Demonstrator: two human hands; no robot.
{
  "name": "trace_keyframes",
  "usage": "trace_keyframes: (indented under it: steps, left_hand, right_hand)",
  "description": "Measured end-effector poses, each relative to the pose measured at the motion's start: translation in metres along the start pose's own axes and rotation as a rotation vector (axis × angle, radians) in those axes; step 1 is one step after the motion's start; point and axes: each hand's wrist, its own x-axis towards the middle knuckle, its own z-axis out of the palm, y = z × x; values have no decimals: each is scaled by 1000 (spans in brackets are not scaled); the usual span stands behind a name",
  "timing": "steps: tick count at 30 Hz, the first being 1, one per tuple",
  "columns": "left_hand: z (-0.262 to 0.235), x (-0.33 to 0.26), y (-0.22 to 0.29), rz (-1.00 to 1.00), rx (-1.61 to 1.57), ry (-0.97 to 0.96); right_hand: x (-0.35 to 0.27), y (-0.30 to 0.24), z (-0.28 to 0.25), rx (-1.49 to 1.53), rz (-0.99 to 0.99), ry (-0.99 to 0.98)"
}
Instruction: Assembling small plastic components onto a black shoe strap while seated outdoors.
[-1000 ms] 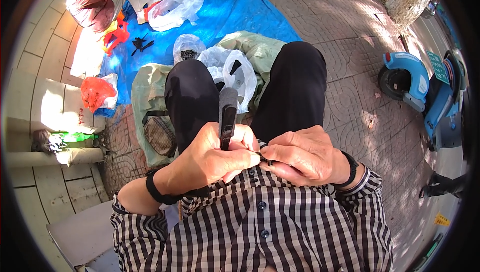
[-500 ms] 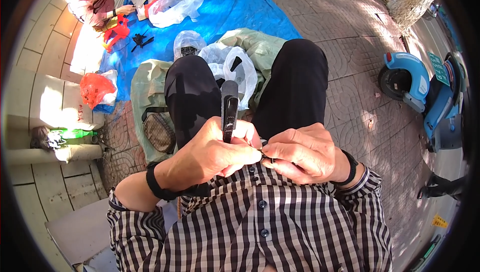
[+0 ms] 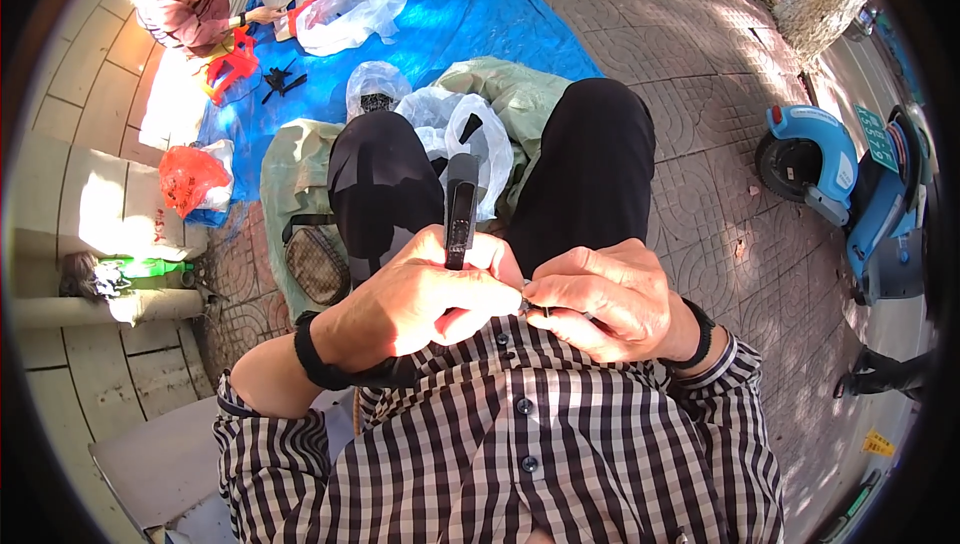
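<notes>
In front of my shirt, both hands meet with their fingertips close together. My left hand [image 3: 425, 296] is closed on a black strap [image 3: 461, 206], whose folded band sticks up above the fingers toward my knees. The fingers of my right hand [image 3: 605, 302] pinch at a small dark piece [image 3: 527, 307] between the two hands. Whether that piece belongs to the strap, I cannot tell, since the fingers cover most of it.
Past my knees, clear plastic bags [image 3: 490, 166] with black pieces lie on a green sack [image 3: 510, 89] and blue sheet [image 3: 540, 39]. A person [image 3: 190, 9] sits at the far left by a red plastic stool [image 3: 232, 69]. A blue scooter [image 3: 825, 159] stands right.
The strap's upright end has turned slightly, showing more of its flat face. Both hands stay almost in place. The seated person at the far left has shifted a little.
</notes>
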Motion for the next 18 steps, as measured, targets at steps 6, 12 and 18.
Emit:
trace_keyframes:
  steps: [6, 12, 18]
  left_hand:
    - [2, 0, 8, -136, -77, 37]
    - [0, 0, 6, -156, -94, 64]
    - [9, -3, -12, 134, 200, 186]
  right_hand:
    - [-1, 3, 4, 0, -20, 20]
    - [-1, 3, 8, 4, 48, -10]
    - [2, -4, 4, -10, 119, -50]
